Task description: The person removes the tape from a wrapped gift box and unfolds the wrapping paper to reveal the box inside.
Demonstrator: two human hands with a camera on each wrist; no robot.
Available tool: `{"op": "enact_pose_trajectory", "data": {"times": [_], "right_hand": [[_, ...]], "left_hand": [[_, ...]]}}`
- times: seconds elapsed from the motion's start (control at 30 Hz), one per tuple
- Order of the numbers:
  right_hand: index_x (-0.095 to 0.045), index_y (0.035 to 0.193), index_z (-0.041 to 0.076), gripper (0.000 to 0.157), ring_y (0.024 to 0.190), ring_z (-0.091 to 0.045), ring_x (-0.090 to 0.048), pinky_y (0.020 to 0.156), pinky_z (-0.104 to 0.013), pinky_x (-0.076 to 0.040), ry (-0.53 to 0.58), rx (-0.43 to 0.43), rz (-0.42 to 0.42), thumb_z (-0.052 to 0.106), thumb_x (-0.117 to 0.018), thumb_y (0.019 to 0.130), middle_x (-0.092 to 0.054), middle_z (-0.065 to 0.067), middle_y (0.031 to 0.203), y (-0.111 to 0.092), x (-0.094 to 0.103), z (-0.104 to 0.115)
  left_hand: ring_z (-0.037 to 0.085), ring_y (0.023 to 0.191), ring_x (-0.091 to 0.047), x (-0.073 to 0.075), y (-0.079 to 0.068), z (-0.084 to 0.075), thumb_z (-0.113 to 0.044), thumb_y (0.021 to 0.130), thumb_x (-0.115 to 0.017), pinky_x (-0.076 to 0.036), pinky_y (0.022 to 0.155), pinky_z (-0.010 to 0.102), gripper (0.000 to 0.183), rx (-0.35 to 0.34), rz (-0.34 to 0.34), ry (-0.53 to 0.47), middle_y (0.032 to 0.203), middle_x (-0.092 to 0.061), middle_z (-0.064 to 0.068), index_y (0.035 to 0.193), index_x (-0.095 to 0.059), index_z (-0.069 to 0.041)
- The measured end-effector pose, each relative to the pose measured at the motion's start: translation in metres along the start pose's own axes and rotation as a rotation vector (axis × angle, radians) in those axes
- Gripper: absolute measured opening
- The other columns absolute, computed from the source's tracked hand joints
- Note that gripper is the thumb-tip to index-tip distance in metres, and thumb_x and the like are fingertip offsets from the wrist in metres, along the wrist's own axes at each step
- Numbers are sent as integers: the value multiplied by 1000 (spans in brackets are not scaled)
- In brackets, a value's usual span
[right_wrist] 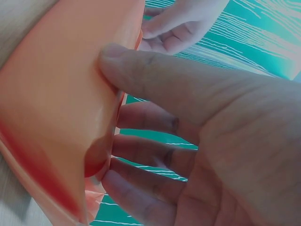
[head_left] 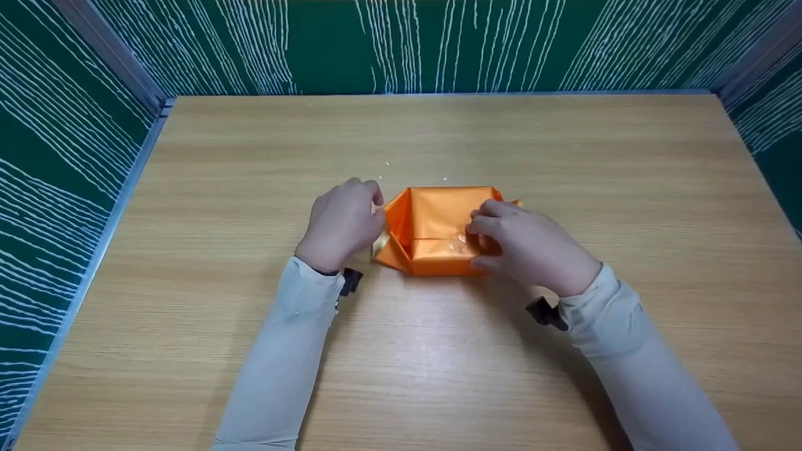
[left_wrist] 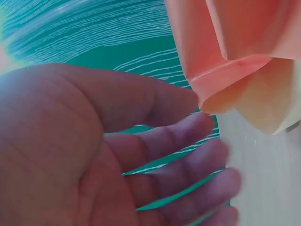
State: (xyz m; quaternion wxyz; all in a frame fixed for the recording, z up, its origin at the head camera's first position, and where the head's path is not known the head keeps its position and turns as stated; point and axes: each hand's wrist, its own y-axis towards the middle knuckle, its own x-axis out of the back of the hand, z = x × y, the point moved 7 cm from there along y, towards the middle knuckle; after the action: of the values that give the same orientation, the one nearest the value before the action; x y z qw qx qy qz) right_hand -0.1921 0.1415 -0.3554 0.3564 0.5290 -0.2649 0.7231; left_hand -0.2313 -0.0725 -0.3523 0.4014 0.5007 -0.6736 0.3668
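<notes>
On the table lies a box-shaped package wrapped in shiny orange paper [head_left: 442, 216], its left end with loose folded flaps showing a pale gold inside. My left hand [head_left: 344, 219] is at that end, thumb and index fingertips pinched together at a corner of the flap [left_wrist: 214, 99]. The other left fingers are bent loosely below. With the right hand [head_left: 529, 244] I grip the package's near right edge, thumb [right_wrist: 136, 70] on the front side and fingers over the top. A glossy, clear patch like tape shows on the top beside the right fingers.
The wooden table [head_left: 401, 376] has a few tiny white bits [head_left: 445, 179] beyond the package. Green panels with white streaks [head_left: 401, 50] stand along the back and sides. A small dark camera [head_left: 545, 312] sits at each wrist.
</notes>
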Motion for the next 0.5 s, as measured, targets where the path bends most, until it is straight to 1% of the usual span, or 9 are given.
{"op": "enact_pose_trajectory", "data": {"times": [0.07, 0.13, 0.17, 0.23, 0.33, 0.37, 0.43, 0.5], "right_hand": [[-75, 119, 7, 43, 98, -31, -61, 93, -50, -54, 2, -4, 2, 25, -89, 83, -65, -14, 115, 0, 0, 0], [-75, 120, 7, 44, 99, -31, -61, 94, -50, -54, 5, -13, 10, 26, -89, 83, -65, -14, 116, 0, 0, -1], [-75, 120, 7, 44, 100, -31, -61, 94, -49, -54, 5, -14, 11, 26, -89, 83, -66, -14, 117, 0, 0, -1], [-74, 121, 7, 45, 100, -31, -62, 94, -49, -54, 5, -20, 18, 27, -89, 83, -66, -14, 118, 0, -1, -2], [-74, 121, 8, 46, 101, -31, -61, 95, -48, -54, 3, -29, 24, 28, -89, 83, -66, -14, 119, 1, -1, -2], [-74, 120, 7, 45, 99, -31, -61, 92, -47, -55, -2, -25, 21, 27, -89, 83, -65, -14, 117, 1, -1, -2], [-74, 119, 7, 44, 96, -31, -61, 90, -46, -55, -11, -19, 15, 27, -89, 83, -66, -14, 115, 1, -1, -1], [-74, 117, 6, 43, 93, -31, -61, 87, -46, -55, -23, -7, 5, 26, -90, 82, -66, -13, 112, 1, -1, 0]], "left_hand": [[25, 92, -57, 4, 0, -6, -21, 101, -59, -50, 78, 38, 22, -33, -33, 1, 107, -63, 7, 116, -70, -8], [24, 98, -55, 6, -1, -14, -24, 102, -60, -51, 83, 37, 24, -88, -62, -11, 113, -62, 6, 120, -68, -10], [23, 100, -54, 6, -2, -19, -25, 103, -60, -51, 85, 36, 25, -119, -71, -17, 116, -61, 6, 122, -68, -11], [21, 107, -52, 3, -3, -29, -30, 103, -63, -51, 93, 35, 29, -177, -68, -27, 121, -59, 4, 126, -67, -13], [20, 116, -50, -7, -5, -43, -40, 100, -66, -47, 102, 35, 40, -257, -25, -13, 129, -58, 2, 132, -65, -17], [20, 121, -50, -12, -6, -46, -44, 100, -65, -45, 106, 36, 45, -279, -2, 7, 134, -57, 2, 136, -63, -18], [22, 132, -47, -21, -7, -51, -51, 98, -65, -39, 115, 39, 55, -310, 44, 43, 145, -53, 3, 144, -59, -20], [25, 141, -42, -29, -7, -54, -56, 98, -64, -32, 120, 42, 63, -325, 76, 70, 153, -49, 5, 150, -56, -22]]}}
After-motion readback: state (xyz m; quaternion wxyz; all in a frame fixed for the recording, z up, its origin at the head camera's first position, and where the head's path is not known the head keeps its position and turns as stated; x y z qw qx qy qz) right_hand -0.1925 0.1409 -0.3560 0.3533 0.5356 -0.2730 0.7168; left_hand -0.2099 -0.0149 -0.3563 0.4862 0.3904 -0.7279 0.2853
